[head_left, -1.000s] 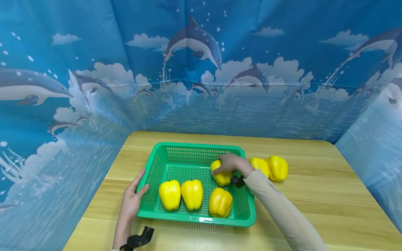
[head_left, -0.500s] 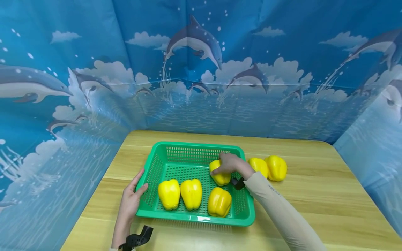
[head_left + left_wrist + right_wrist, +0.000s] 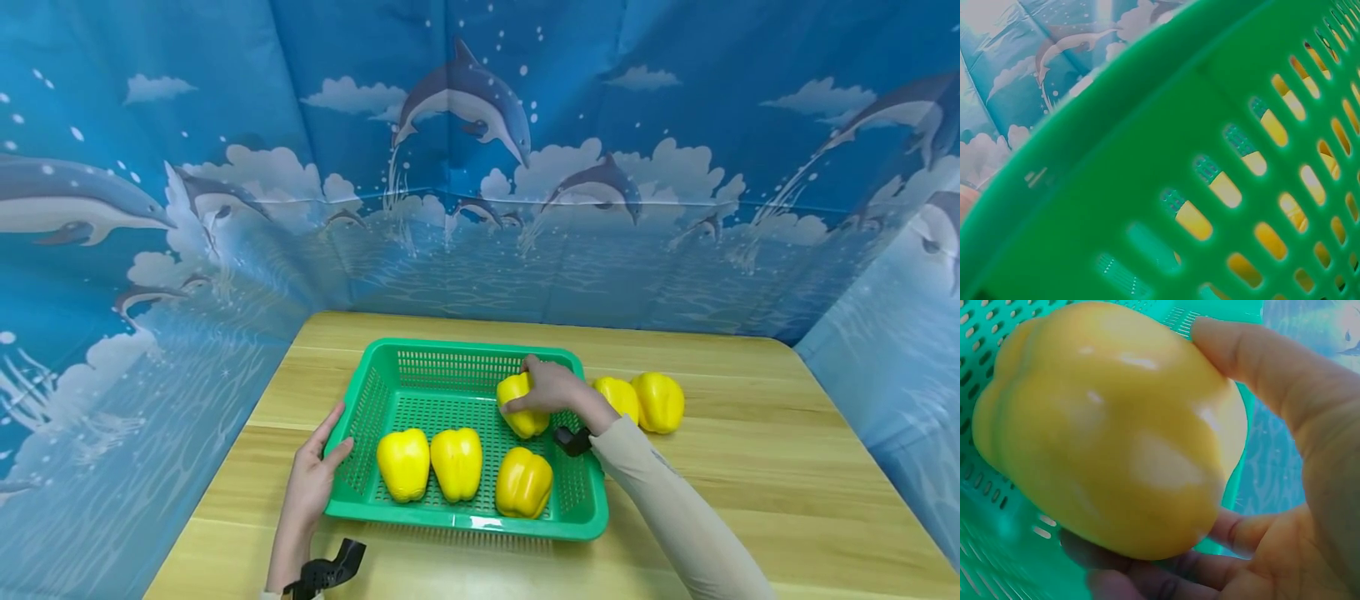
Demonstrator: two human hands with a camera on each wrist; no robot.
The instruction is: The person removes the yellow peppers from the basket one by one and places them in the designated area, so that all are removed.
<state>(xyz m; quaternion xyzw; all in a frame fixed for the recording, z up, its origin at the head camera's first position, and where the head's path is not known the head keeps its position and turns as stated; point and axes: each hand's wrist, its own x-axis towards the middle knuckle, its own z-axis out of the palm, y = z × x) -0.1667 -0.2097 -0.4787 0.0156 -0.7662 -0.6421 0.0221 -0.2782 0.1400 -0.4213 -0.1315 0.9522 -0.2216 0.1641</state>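
- Holding a glossy, blocky yellow bell pepper (image 3: 527, 423) in a curled grip, your right hand (image 3: 551, 387) is at the back right of a rectangular, slotted green plastic basket (image 3: 405, 517) in the head view; whether the pepper touches the basket floor, you cannot tell from here.
- Along the basket's near side lie three other yellow peppers (image 3: 456, 464), two of them side by side; two more yellow peppers (image 3: 660, 402) sit on the pale wood-grained table (image 3: 750, 500), beyond the right wall.
- At the left rim, your left hand (image 3: 310, 479) is spread, thumb well apart from straight fingers; the basket looks thin-walled and probably flexes a little if pushed.
- Filling the left wrist view, the slotted green wall shows yellow through its openings, with a dolphin-printed blue curtain (image 3: 1016, 75) behind; how your hand lies cannot be told here.
- In the right wrist view, your thumb lies on one side of the pepper, your fingers around the other. Its shining skin suggests a slippery surface; expect it light and fairly stiff, perhaps easily dented.
- For your hold, oppose thumb and fingers across the broad body, and squeeze gently.
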